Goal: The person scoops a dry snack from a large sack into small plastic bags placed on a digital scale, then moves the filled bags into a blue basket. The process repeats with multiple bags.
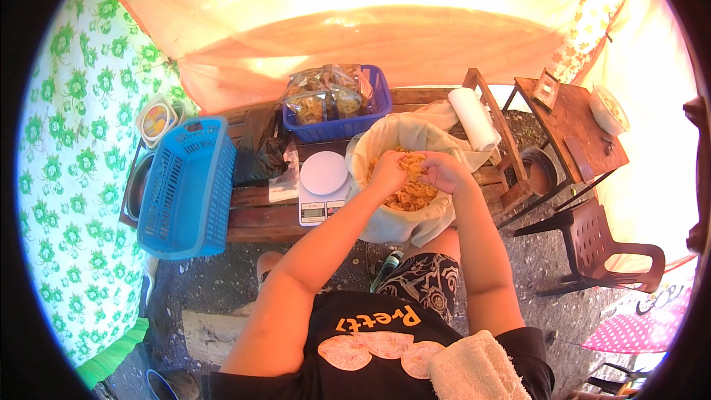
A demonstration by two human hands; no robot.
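Observation:
A cloth-lined tub (374, 141) stands on the slatted bench in front of me, holding a heap of thin orange-yellow chips (411, 194). Both hands are over it, close together. My left hand (389, 169) is closed, its fingers curled round some chips. Facing it, my right hand (445, 171) has its fingers bent in against chips between the two hands. The undersides of the fingers are partly hidden. Just left of the tub sits a white kitchen scale (324, 175) with a round platform, nothing on it.
A dark blue basket (337, 130) with filled clear bags stands behind the scale. On the left is a light blue basket (187, 185). A white roll (474, 120) lies right of the tub. Farther right are a wooden table (566, 137) and a brown plastic chair (603, 248).

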